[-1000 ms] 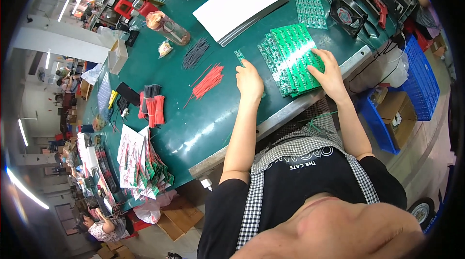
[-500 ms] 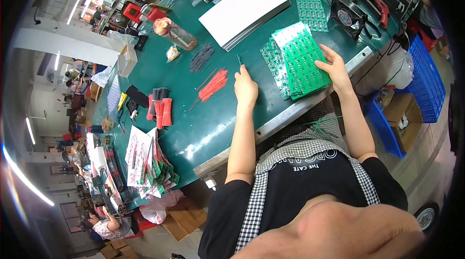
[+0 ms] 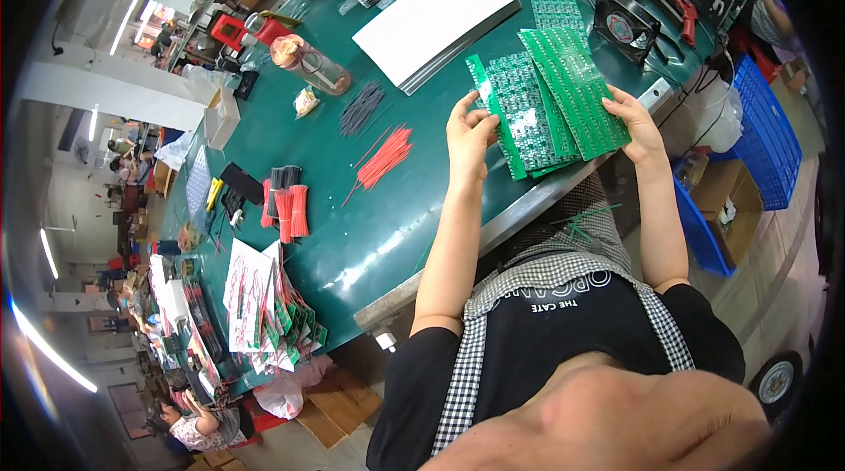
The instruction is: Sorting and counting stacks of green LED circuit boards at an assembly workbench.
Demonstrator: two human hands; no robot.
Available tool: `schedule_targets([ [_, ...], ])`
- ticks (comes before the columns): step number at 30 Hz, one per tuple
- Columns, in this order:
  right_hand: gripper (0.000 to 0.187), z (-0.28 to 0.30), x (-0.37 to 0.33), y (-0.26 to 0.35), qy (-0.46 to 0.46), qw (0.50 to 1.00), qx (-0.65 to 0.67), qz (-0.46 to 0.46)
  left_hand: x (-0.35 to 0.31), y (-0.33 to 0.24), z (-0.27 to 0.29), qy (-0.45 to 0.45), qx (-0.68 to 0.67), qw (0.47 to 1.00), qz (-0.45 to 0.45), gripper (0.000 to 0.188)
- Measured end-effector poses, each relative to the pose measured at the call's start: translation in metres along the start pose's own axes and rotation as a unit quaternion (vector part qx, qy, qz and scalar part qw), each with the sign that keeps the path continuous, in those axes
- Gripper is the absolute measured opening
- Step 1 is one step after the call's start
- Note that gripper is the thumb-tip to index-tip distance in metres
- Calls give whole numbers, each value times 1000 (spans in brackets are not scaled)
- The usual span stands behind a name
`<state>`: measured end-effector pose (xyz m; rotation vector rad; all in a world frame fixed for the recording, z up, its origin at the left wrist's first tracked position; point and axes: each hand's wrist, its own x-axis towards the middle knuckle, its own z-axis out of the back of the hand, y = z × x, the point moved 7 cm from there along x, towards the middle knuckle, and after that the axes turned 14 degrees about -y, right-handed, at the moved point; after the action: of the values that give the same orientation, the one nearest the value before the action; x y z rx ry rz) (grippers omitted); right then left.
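At the near right edge of the table, both my hands are on a fanned stack of green circuit board panels. My right hand (image 3: 635, 126) grips the right edge of the upper green panel (image 3: 576, 88), thumb on top. My left hand (image 3: 473, 135) is closed at the stack's left side, thumb and fingers pinching the edge of a green board there. Between them lie panels with silvery parts (image 3: 521, 97), partly covered by the upper one. Another populated panel (image 3: 556, 9) rests flat just beyond the stack.
A thick white stack (image 3: 436, 22), red wires (image 3: 385, 157), dark wires (image 3: 361, 107) and a bottle (image 3: 312, 66) lie across the green table. Wired boards (image 3: 264, 304) are piled at left. A small fan (image 3: 623, 26) stands right; a blue crate (image 3: 766, 136) is beside the table.
My left hand has moved right from the bare table to the stack's left edge, where it now grips. My right hand has closed on the upper panel, which is shifted right, fanning the stack.
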<state>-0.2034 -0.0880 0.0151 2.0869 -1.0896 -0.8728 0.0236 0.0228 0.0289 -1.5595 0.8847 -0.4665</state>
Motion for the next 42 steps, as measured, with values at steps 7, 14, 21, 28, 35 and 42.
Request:
schedule_targets([
  [7, 39, 9, -8, 14, -16, 999, -26, 28, 3, 4, -32, -14, 45, 998, -33, 60],
  [14, 42, 16, -5, 4, -12, 1000, 10, -16, 8, 7, -31, -31, 124, 987, -100, 63],
  [21, 47, -14, -5, 0, -4, 999, -34, 19, 5, 10, -24, 12, -28, 999, 10, 55],
  [28, 44, -60, -19, -12, 4, 996, -70, 59, -8, 19, 4, 26, -264, 958, 109, 33],
  [35, 45, -98, -36, -52, 57, 996, -70, 12, -39, 3, 23, 15, -269, 959, 91, 39],
  [42, 46, -114, -55, -79, 54, 991, -121, 26, -59, 14, 47, -2, -278, 957, 81, 42],
])
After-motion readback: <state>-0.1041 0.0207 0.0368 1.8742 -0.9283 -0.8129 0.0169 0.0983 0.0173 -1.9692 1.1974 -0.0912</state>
